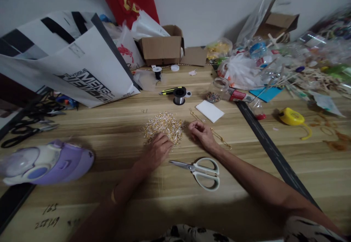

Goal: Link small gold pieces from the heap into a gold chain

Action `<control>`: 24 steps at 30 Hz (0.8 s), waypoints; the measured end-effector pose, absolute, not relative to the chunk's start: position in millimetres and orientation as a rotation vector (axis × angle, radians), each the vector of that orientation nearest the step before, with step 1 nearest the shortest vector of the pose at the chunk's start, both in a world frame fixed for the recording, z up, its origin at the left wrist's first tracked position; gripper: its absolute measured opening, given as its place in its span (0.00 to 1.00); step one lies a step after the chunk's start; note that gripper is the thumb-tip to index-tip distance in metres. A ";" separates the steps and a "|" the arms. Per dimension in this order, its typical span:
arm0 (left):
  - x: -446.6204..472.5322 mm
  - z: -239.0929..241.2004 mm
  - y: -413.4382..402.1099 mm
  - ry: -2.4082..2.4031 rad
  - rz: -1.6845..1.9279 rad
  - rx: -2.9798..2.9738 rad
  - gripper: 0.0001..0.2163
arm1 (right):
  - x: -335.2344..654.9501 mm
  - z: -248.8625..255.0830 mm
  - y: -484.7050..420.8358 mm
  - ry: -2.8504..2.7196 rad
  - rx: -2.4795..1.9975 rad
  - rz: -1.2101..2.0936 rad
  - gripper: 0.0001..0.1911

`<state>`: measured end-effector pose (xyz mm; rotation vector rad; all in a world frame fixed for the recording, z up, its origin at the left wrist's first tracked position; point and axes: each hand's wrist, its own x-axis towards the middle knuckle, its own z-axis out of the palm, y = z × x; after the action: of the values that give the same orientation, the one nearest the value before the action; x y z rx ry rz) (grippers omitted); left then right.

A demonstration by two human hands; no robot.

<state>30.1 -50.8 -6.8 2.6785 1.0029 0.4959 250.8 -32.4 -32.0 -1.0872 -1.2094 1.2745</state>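
Observation:
A pile of small gold and clear beaded pieces lies on the wooden table. At its near edge my left hand rests with bent, closed fingers; whatever they may pinch is too small to make out. Just right of the pile, my right hand has its thumb and fingers pressed together, and their contents are hidden. A thin gold chain runs behind and beside that hand. Scissors with white handles lie in front of both hands, blades toward the left. Behind the right hand sits a white pad.
A wire spool, a yellow-black cutter and a bead jar stand behind the pile. Left are a purple-white appliance, black scissors and a paper bag. A yellow tape measure and clutter lie right.

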 end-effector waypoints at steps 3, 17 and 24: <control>33.7 -2.9 -49.6 0.960 0.450 2.713 0.10 | 250.7 -31.5 -31.7 -1.197 -1.098 1.290 0.14; 61.1 1.9 -23.0 1.070 0.477 2.726 0.08 | 252.3 -29.0 -29.9 -1.186 -1.090 1.299 0.14; 83.0 -4.6 -18.6 1.197 0.454 2.745 0.08 | 252.8 -30.4 -29.4 -1.178 -1.061 1.313 0.15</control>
<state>83.0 -18.6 -4.6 2.7449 1.1966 0.4536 252.8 -29.4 -30.4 -1.0611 -1.1781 1.3126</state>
